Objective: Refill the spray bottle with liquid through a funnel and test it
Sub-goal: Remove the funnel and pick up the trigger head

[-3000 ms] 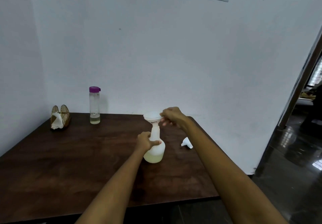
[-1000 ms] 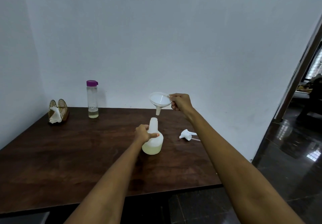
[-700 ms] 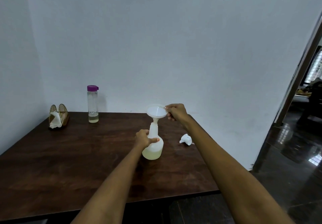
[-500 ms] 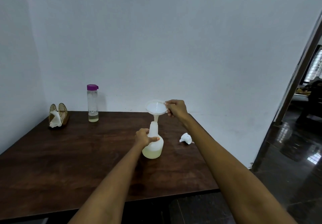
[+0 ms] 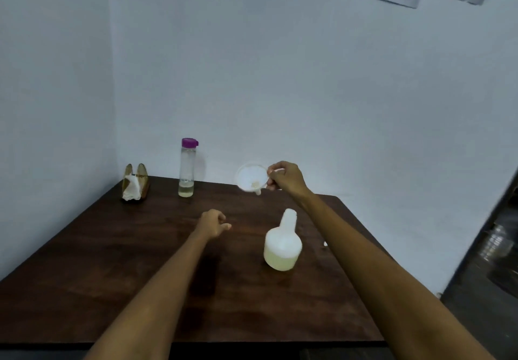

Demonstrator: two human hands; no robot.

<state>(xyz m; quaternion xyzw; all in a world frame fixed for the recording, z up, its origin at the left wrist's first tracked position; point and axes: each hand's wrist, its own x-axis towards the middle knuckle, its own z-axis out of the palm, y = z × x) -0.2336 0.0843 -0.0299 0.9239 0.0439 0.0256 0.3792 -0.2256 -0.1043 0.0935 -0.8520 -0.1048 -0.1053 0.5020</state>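
Funnel's clear of the bottle! The right hand (image 5: pixel 286 177) pinches the white funnel (image 5: pixel 251 177) by its rim tab, tilted, up behind the spray bottle (image 5: pixel 282 243) and apart from it. The spray bottle stands uncapped on the tabletop (image 5: pixel 112 275), pale yellow liquid in its base, so pouring looks finished. The left hand (image 5: pixel 214 223) hovers left of the bottle, fingers loosely curled, gripping nothing. Next, I'd say: set the funnel down, fetch the sprayer head, screw it on. Trouble is, right of the bottle the forearm hides all but a white speck (image 5: pixel 325 244), possibly that head. Behind and left of the bottle stands a purple-capped bottle (image 5: pixel 187 167).
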